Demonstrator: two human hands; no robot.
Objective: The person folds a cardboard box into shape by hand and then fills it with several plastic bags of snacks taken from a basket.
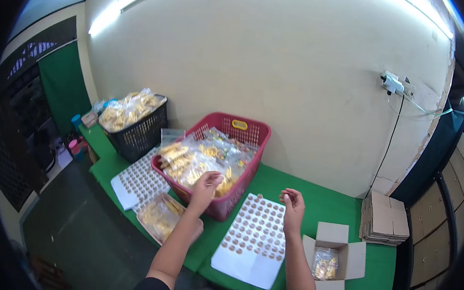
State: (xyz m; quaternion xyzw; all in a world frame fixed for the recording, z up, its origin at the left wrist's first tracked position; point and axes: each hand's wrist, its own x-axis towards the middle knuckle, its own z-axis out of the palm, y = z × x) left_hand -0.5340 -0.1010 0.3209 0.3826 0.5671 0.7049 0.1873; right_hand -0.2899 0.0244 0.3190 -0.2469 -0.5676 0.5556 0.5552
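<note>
My left hand (207, 187) is over the near rim of a red plastic basket (223, 207), beside clear packets of yellow snacks (210, 151) heaped inside. Its fingers are bent together, and whether a packet is between them is hidden. Above the right edge of a white sheet of round stickers (253, 228) is my right hand (293, 208). Thumb and fingers are curled toward each other there; anything they pinch is too small to make out. An open cardboard box (354, 259) to the right contains snack packets (325, 264).
At the left, a black basket (145, 130) piled with snack packets stands behind a second sticker sheet (140, 182). A tray of packets (161, 218) lies near the front edge. Flattened cartons (384, 218) are stacked at the right, below a hanging cord (390, 139).
</note>
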